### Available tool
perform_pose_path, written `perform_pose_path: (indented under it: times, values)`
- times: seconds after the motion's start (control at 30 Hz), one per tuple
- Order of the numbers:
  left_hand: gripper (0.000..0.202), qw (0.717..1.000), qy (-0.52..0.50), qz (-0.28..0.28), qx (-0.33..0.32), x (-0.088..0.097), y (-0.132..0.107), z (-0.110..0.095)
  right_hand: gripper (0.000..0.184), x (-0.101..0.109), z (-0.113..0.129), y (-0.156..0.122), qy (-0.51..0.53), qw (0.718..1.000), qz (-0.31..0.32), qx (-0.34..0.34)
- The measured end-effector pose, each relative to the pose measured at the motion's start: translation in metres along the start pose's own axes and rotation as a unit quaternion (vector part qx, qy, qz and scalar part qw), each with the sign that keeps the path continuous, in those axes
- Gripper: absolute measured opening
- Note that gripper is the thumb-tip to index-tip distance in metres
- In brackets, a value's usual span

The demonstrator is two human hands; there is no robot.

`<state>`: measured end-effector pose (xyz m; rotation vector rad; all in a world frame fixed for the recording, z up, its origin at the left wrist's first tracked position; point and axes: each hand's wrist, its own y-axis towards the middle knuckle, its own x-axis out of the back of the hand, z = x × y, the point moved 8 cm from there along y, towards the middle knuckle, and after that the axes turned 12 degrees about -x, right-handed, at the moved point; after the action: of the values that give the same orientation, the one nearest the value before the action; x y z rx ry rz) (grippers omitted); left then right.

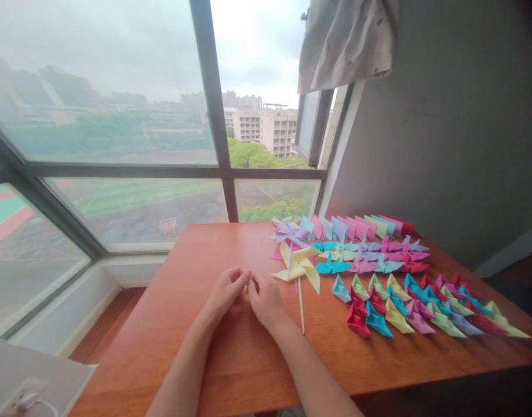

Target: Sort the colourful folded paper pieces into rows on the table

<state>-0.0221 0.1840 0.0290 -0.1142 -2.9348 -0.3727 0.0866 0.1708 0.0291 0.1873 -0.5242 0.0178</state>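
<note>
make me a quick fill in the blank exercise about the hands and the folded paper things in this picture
1. The front pinwheel, beside the right hand, is ____ in colour.
2. Compared with the right hand, the left hand is ____ away from that pinwheel.
3. The paper boats stand on the table to the ____ of both hands.

Missing words: yellow; farther; right

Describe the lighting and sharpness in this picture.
Head view: sky bright, nearly washed out; grey wall dim; upper-left pane milky, dulling the scene behind; paper boats soft in fine detail; left hand and right hand softly lit, but whether they hold anything is unclear.
</note>
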Motion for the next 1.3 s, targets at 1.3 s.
perform_pose_path:
  times: [1.3]
  values:
    - [0.039, 1.000, -0.007, -0.001, 0.010, -0.0005, -0.0018, -0.0023, 0.019, 0.0014, -0.0076, 0.0001, 0.034, 0.999, -0.014, -0.029]
